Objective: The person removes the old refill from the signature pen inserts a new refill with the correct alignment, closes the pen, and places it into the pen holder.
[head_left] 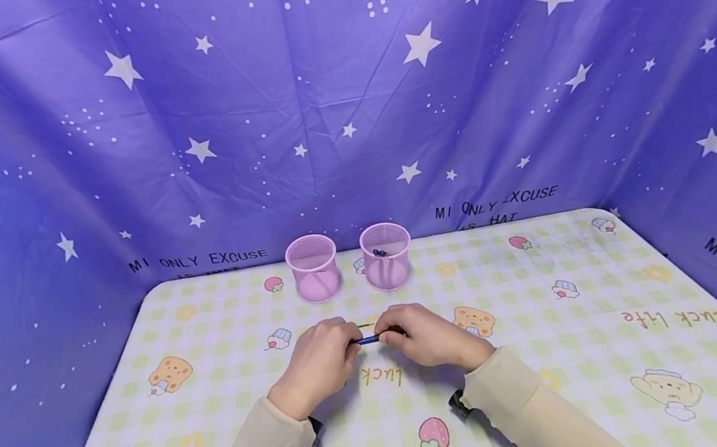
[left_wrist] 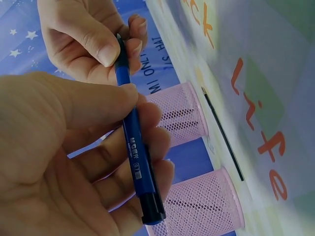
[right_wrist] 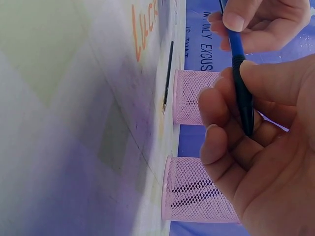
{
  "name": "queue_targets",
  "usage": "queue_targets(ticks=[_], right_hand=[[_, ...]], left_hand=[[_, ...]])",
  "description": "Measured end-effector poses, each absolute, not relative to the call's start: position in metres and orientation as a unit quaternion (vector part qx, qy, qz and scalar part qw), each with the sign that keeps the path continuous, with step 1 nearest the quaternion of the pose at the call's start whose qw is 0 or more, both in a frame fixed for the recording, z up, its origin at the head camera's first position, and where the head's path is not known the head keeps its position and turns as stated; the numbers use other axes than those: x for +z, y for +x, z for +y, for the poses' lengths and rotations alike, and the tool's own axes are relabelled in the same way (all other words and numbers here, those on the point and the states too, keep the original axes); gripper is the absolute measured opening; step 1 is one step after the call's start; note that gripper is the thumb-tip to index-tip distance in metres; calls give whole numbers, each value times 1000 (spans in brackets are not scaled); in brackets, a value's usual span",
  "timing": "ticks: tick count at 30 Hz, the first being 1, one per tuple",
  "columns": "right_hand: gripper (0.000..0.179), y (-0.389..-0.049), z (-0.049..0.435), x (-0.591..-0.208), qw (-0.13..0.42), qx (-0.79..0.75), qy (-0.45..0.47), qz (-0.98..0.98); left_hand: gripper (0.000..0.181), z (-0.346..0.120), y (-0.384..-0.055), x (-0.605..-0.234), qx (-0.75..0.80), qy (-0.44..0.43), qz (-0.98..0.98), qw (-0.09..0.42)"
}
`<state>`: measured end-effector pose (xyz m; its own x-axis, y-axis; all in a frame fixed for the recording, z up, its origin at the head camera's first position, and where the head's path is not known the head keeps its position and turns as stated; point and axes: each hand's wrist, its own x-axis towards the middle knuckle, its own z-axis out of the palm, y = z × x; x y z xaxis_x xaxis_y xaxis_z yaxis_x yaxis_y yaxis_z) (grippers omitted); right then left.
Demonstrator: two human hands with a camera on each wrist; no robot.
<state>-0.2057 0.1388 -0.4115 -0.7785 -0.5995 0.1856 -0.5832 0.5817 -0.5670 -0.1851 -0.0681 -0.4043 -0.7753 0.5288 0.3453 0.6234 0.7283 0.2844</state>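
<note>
A blue click pen [left_wrist: 140,167] with a dark grip section is held between both hands, level in front of me. My left hand [head_left: 324,360] grips the barrel near the clicker end, thumb on top and fingers curled beneath. My right hand [head_left: 428,334] pinches the dark grip section near the tip, thumb against fingers. Just beyond the hands, a thin dark pen refill [left_wrist: 224,135] with a metal tip lies on the tablecloth. In the right wrist view the same refill [right_wrist: 169,78] shows beside the mesh cups.
Two pink mesh cups, a left one [head_left: 318,287] and a right one [head_left: 390,277], stand near the table's back edge. Several dark slim items [head_left: 380,252] are inside the right cup. A checked tablecloth [head_left: 234,331] covers the table, and a starry purple curtain [head_left: 280,94] hangs around it.
</note>
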Motion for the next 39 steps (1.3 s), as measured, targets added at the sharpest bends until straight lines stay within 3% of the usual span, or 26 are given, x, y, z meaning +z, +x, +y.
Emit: queue_targets(ticks=[39], right_hand=[[13, -204, 140, -409, 33, -301, -349, 887]], left_hand=[[20, -67, -186, -406, -238, -311, -910, 138]])
